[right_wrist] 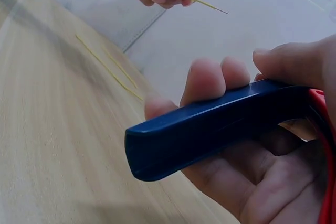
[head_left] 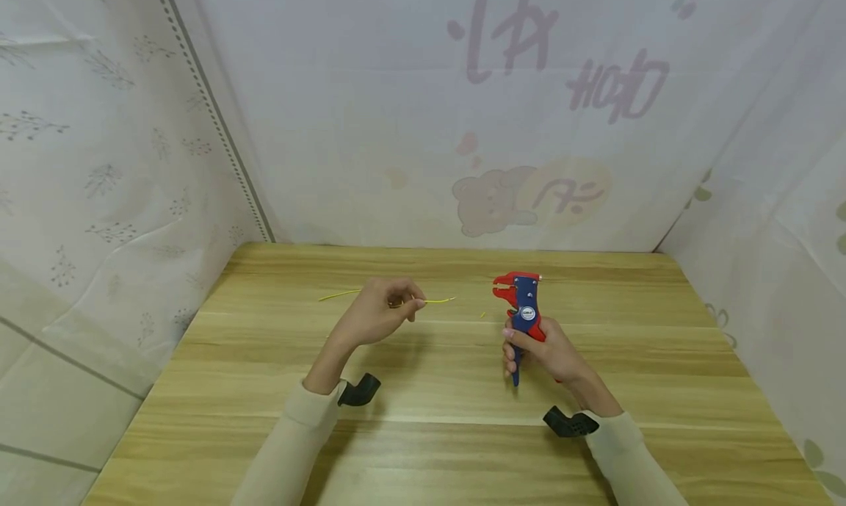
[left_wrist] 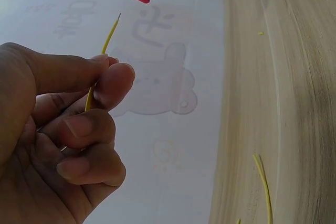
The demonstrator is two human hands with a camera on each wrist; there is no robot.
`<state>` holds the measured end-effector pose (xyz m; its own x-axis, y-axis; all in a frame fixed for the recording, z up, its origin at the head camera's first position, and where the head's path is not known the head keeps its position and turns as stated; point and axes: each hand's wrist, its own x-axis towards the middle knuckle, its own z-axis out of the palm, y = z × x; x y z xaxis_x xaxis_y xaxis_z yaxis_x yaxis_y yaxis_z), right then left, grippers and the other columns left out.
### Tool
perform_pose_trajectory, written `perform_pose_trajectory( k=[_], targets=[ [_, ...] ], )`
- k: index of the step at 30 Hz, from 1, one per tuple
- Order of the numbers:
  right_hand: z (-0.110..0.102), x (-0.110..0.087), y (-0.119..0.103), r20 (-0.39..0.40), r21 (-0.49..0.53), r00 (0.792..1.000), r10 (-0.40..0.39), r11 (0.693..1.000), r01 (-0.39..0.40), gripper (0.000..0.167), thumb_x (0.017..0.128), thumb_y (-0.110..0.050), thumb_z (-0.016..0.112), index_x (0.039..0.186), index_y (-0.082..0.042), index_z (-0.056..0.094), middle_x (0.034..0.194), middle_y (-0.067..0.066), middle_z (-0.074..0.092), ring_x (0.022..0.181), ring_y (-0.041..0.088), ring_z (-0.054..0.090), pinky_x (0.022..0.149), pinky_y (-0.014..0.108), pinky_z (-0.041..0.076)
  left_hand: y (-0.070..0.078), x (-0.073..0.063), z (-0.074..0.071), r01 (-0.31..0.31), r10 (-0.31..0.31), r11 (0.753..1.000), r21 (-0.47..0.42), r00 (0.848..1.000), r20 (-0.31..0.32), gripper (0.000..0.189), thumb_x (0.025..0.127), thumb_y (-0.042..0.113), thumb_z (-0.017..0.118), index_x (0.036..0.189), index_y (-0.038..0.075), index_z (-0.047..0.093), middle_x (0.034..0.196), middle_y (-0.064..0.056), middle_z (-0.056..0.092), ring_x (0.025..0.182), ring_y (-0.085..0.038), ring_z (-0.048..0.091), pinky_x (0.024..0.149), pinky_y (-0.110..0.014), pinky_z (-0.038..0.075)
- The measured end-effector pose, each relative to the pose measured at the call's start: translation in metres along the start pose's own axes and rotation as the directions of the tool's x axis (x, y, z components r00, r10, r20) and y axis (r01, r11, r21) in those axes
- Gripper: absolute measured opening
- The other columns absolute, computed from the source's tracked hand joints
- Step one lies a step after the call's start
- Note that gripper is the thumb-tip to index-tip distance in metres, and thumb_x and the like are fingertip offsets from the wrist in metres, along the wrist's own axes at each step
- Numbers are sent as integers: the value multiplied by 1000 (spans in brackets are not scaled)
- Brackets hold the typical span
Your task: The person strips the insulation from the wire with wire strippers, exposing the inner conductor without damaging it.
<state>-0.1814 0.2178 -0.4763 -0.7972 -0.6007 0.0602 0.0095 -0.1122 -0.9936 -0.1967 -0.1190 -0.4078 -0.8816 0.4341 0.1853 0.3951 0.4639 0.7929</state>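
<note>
My left hand (head_left: pixel 380 313) pinches a thin yellow wire (head_left: pixel 438 301) between thumb and forefinger. The wire's tip (left_wrist: pixel 119 16) is bare metal and points toward the tool on the right. In my right hand (head_left: pixel 554 350) I hold a wire stripper (head_left: pixel 526 297) with a blue body and red jaws. My fingers wrap its blue handle (right_wrist: pixel 210 129), and the jaws stand parted with nothing between them, facing left. A gap separates the wire's tip from the stripper. Just below that gap, a tiny yellow scrap of insulation (head_left: pixel 482 315) lies on the table.
More yellow wire (right_wrist: pixel 107 69) lies on the wooden table (head_left: pixel 449 447) behind and beside my left hand. Printed cloth (head_left: pixel 370 124) hangs along the table's back and both sides. Each wrist carries a black mount (head_left: pixel 360 390).
</note>
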Motion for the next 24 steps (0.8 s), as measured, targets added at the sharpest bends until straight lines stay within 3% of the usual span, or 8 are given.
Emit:
perform_pose_trajectory(
  k=[5, 15, 24],
  targets=[
    [-2, 0, 2, -13, -28, 1000, -18, 999, 17, 24, 108, -9, 52, 114, 13, 43, 81, 6, 66, 68, 20, 70, 70, 45, 63, -3, 1, 1, 0, 0, 1000, -13, 1000, 0, 6, 99, 16, 68, 99, 14, 75, 68, 4, 65, 59, -14, 55, 59, -24, 42],
    [-8, -7, 9, -60, -34, 995, 78, 996, -80, 39, 108, -16, 53, 121, 18, 38, 85, 4, 68, 74, 18, 73, 78, 39, 63, -24, -4, 4, 10, -10, 1000, -1, 999, -38, 6, 98, 12, 69, 97, 13, 75, 65, 3, 65, 56, -12, 56, 55, -24, 41],
    [-18, -12, 15, -103, -29, 989, 109, 993, -112, 43, 108, -19, 54, 123, 17, 37, 84, 3, 68, 74, 19, 74, 78, 44, 63, -40, -16, 6, 117, -116, 993, 11, 991, -73, 12, 100, 18, 68, 102, 8, 75, 73, -16, 71, 60, -16, 55, 50, -23, 37]
  ],
)
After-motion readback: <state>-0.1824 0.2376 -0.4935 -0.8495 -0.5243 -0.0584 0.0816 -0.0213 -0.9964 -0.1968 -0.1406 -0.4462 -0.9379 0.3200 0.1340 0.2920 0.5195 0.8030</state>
